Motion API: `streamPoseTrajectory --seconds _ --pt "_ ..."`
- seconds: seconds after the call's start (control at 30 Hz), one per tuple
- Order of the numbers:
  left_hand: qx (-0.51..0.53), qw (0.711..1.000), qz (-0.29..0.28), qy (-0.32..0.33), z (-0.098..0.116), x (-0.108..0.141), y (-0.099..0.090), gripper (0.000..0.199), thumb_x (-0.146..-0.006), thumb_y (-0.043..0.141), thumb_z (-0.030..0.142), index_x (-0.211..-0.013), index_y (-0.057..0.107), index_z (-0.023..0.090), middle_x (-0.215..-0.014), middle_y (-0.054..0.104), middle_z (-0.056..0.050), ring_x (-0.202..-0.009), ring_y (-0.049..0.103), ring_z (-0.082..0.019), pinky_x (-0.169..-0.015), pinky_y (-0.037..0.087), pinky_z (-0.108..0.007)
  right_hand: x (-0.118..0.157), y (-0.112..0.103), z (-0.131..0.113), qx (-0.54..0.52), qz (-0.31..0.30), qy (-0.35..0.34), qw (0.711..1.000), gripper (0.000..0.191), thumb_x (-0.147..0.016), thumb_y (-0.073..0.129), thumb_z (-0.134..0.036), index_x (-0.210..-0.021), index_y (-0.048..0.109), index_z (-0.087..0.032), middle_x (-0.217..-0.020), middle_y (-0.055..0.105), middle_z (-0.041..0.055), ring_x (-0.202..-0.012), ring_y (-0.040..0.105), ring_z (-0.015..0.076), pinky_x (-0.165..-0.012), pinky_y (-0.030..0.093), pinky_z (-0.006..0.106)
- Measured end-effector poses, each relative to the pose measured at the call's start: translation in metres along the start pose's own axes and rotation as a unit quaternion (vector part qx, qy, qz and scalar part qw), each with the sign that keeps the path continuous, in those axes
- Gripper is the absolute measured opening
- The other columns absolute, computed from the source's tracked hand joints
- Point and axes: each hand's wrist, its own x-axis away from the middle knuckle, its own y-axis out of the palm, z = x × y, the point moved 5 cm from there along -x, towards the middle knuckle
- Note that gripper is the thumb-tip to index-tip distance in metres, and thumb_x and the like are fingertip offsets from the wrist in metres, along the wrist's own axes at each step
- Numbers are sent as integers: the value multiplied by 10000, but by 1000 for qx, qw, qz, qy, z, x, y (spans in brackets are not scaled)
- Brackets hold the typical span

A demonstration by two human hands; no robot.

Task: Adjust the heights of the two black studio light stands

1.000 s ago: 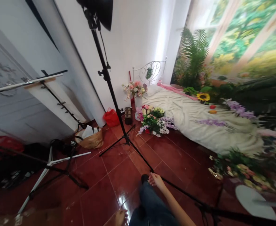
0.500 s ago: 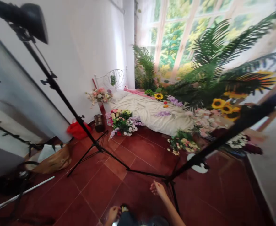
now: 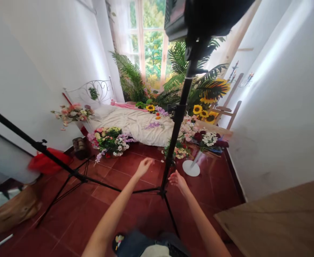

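Note:
Both of my arms reach forward, one on each side of a black light stand that rises in front of me. My left hand is to the left of the pole, fingers curled loosely, with no object clearly visible in it. To the right of the pole is my right hand, its fingers apart and bent toward the pole, holding nothing. A gap shows between each hand and the pole. A dark lamp head tops the stand.
A bed with a cream cover lies ahead, flowers around it. A second stand slants at left. A white round base stands right of the pole; a brown board is at lower right.
The view has swung right, bringing the near stand to the centre. Both hands have risen and reached forward, my left hand from near my leg, and they now flank the pole.

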Motion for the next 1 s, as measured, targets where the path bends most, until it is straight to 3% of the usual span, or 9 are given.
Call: streamPoseTrajectory --seconds 0.07,0.17,0.23,0.3,0.37,0.5,0.8,0.9,1.0 --pt "32 997 -22 61 70 -32 31 345 -695 635 403 -927 626 148 -943 659 -96 -889 594 -174 -866 443 -315 5 1 -23 -33 -56 1 998 497 -825 364 -635 -824 560 -178 -761 671 71 -603 602 136 -529 444 226" --pt "84 982 -57 159 162 -60 72 467 -679 682 344 -1093 560 166 -1119 607 -109 -1003 574 -172 -888 439 -299 9 11 -44 -71 -120 16 990 497 -839 321 -637 -836 530 -187 -794 663 67 -628 601 138 -521 440 223" --pt "100 972 -56 203 207 -69 94 483 -658 706 338 -1086 561 166 -1101 614 -96 -986 577 -159 -872 442 -275 10 17 -51 -93 -137 20 986 440 -846 363 -601 -778 500 -189 -773 649 53 -624 589 128 -518 430 211" --pt "107 971 -35 213 234 -75 112 420 -670 688 380 -1000 596 138 -976 647 -84 -868 600 -142 -796 458 -253 10 20 -55 -127 -144 22 981 396 -849 410 -559 -707 458 -193 -739 622 32 -611 570 111 -515 418 197" --pt "109 974 4 199 244 -80 125 382 -683 658 440 -873 620 112 -786 645 -58 -689 586 -114 -670 457 -229 11 21 -56 -171 -156 28 972 397 -853 424 -536 -647 411 -197 -683 575 6 -579 536 93 -498 399 185" --pt "87 977 92 174 238 -88 139 369 -664 654 475 -641 572 115 -481 485 26 -433 438 -63 -467 357 -200 12 20 -58 -254 -198 23 946 424 -860 438 -504 -575 339 -206 -538 415 -42 -488 424 78 -444 354 176" --pt "77 976 154 131 231 -97 149 216 -650 632 282 -562 493 142 -399 391 61 -354 371 -48 -406 305 -188 2 20 -53 -337 -202 -37 919 487 -858 458 -402 -513 176 -206 -449 196 -76 -405 225 64 -376 253 166" --pt "70 975 173 117 233 -94 149 191 -640 618 249 -551 485 145 -401 391 57 -347 366 -50 -398 304 -195 -2 20 -51 -316 -162 -63 933 474 -807 512 -367 -516 171 -211 -434 170 -87 -393 187 65 -368 216 182" --pt "64 976 174 113 238 -92 150 156 -630 607 229 -557 501 141 -403 406 50 -348 378 -58 -389 311 -202 -6 10 -52 -223 -89 -102 965 399 -716 590 -343 -541 252 -224 -441 165 -106 -392 138 68 -371 151 207"
